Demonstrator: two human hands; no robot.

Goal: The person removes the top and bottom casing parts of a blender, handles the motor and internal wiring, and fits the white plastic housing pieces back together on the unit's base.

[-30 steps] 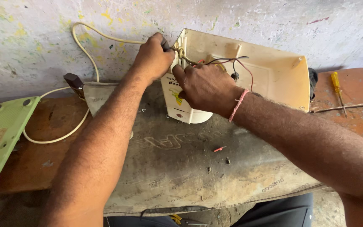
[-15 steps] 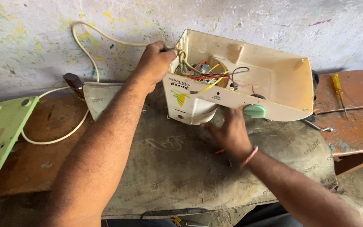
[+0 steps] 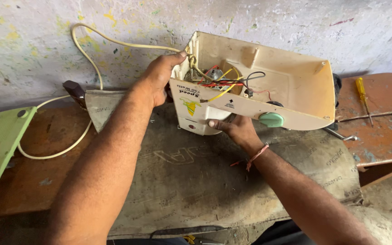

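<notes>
Cream plastic appliance housing (image 3: pixel 268 86), open and boxy with tangled coloured wires (image 3: pixel 221 81) inside, stands tilted on a grey woven sack (image 3: pixel 196 177) over the rusty table (image 3: pixel 386 131). Left hand (image 3: pixel 159 79) fingers curl closed over its upper corner beside the cream cord (image 3: pixel 87 59); right hand (image 3: pixel 234 129) fingers grip its rounded underside

A yellow-and-green sticker label (image 3: pixel 190 107) sits on the cream appliance housing's (image 3: pixel 286 79) front wall, left end.

The right hand (image 3: pixel 237 129) has left the wiring (image 3: pixel 218 81) and moved under the cream housing (image 3: pixel 291 86).
</notes>
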